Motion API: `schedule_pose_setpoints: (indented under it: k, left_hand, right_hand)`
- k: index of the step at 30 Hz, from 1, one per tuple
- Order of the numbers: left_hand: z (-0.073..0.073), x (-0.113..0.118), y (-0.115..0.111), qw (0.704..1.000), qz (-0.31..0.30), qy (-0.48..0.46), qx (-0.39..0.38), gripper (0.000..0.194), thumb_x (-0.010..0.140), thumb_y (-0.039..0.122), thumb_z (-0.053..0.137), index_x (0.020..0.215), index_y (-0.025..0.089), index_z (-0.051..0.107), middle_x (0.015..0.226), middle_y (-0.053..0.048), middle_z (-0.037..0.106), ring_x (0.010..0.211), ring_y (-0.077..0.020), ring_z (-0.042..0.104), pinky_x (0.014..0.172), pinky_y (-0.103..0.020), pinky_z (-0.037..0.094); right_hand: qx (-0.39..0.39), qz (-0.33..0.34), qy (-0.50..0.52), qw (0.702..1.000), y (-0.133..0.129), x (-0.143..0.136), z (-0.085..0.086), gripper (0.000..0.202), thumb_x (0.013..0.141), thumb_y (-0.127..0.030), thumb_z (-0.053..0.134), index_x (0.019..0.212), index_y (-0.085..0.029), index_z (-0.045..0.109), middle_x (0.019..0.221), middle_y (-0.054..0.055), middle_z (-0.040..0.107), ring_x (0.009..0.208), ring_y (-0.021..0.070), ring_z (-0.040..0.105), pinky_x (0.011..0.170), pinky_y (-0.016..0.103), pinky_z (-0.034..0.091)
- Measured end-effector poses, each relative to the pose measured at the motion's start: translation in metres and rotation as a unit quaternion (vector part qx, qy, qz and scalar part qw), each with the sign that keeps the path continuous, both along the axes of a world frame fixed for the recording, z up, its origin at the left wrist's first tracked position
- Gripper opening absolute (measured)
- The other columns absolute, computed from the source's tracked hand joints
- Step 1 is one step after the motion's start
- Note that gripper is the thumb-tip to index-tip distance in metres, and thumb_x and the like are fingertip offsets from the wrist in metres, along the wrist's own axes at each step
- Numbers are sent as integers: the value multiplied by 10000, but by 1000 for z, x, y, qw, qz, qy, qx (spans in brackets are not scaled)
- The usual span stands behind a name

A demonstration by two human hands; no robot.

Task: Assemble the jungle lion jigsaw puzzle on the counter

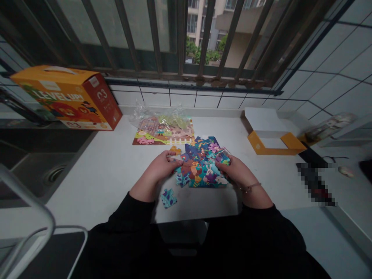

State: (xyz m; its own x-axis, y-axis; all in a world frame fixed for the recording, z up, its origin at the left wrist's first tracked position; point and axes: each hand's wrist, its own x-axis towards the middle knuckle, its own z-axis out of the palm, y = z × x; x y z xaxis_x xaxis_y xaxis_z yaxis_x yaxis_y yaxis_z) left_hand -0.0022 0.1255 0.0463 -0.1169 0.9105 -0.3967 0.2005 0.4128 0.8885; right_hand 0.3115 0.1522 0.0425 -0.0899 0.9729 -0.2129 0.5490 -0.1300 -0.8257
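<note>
Brightly coloured jigsaw puzzle pieces, with a rabbit and other animals printed on them, lie bunched and partly overlapping between my hands. At their left edge, my left hand is closed on puzzle pieces, thumb on top. My right hand, a bracelet at its wrist, grips pieces at the right edge, its thumb pressed over them. How many pieces each hand has is hidden by the overlap. A loose blue-green piece rests on the counter near my left wrist. Just beyond my left fingers sits an orange piece.
Behind the pieces lies a farm-scene picture board with crumpled clear plastic over it. An orange carton stands at the back left beside the sink. An opened yellow box is at the right.
</note>
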Motion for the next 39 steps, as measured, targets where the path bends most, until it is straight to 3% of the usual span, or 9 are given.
schedule_pose_setpoints:
  k: [4, 7, 13, 18, 23, 27, 31, 34, 39]
  left_hand:
    - [-2, 11, 11, 999, 8, -33, 19, 609, 820, 259, 929, 1363, 170, 666, 900, -51, 795, 697, -191, 716, 633, -299, 491]
    - [-4, 20, 20, 997, 6, -77, 16, 621, 788, 250, 962, 1332, 174, 671, 873, -51, 798, 709, -208, 739, 632, -301, 493]
    - [-7, 37, 44, 990, -32, -140, 13, 542, 715, 189, 995, 1187, 174, 730, 882, -87, 830, 728, -247, 785, 642, -329, 546]
    - [-17, 38, 53, 987, -91, -123, 54, 475, 712, 132, 928, 1140, 188, 730, 811, -28, 800, 641, -192, 745, 598, -281, 513]
    - [-18, 37, 48, 978, -102, -142, 112, 431, 746, 139, 914, 1138, 193, 743, 894, -41, 812, 692, -158, 727, 638, -270, 528]
    - [-17, 42, 46, 970, -90, -181, 137, 394, 771, 204, 935, 1110, 208, 734, 957, -47, 805, 761, -174, 739, 681, -296, 567]
    - [-15, 48, 42, 960, -75, -225, 146, 381, 803, 294, 945, 1103, 212, 725, 943, -30, 773, 731, -152, 701, 683, -292, 558]
    - [-16, 50, 42, 957, -52, -235, 159, 394, 820, 339, 946, 1113, 214, 713, 931, -12, 759, 754, -146, 695, 710, -280, 558]
    - [-23, 49, 49, 950, 41, -248, 186, 342, 836, 291, 913, 1087, 202, 699, 975, -16, 776, 833, -146, 717, 790, -273, 575]
  right_hand:
    - [-7, 13, 77, 997, 8, -11, -4, 494, 790, -321, 913, 1240, -218, 736, 1092, 82, 854, 926, 237, 798, 819, 340, 628]
    - [35, 23, 30, 999, 16, -18, -4, 537, 730, -295, 977, 1215, -223, 758, 1212, 110, 838, 1082, 277, 792, 927, 381, 624]
    - [35, 152, -28, 987, 46, -39, 0, 363, 837, -421, 938, 1115, -223, 816, 947, 54, 824, 831, 252, 742, 753, 352, 558]
    - [141, 138, -66, 978, 69, -47, -5, 495, 833, -402, 944, 1241, -175, 780, 1059, 70, 798, 856, 215, 690, 780, 335, 520]
    - [213, 108, -75, 968, 67, -38, -10, 486, 882, -466, 903, 1267, -194, 786, 1201, 113, 775, 979, 243, 693, 905, 390, 562]
    - [152, 123, -1, 981, 63, -36, -13, 507, 928, -484, 859, 1339, -211, 741, 1259, 109, 788, 948, 225, 714, 901, 405, 597]
    - [54, 159, 158, 973, 62, -43, -19, 597, 849, -381, 920, 1378, -235, 683, 1103, 51, 805, 955, 207, 759, 892, 373, 634]
    - [24, 172, 203, 964, 61, -47, -19, 513, 825, -419, 928, 1259, -240, 725, 990, 27, 799, 942, 212, 769, 847, 353, 638]
    - [41, 130, 175, 975, 61, -46, -11, 418, 832, -563, 886, 1030, -211, 778, 968, 43, 811, 835, 189, 724, 759, 319, 588]
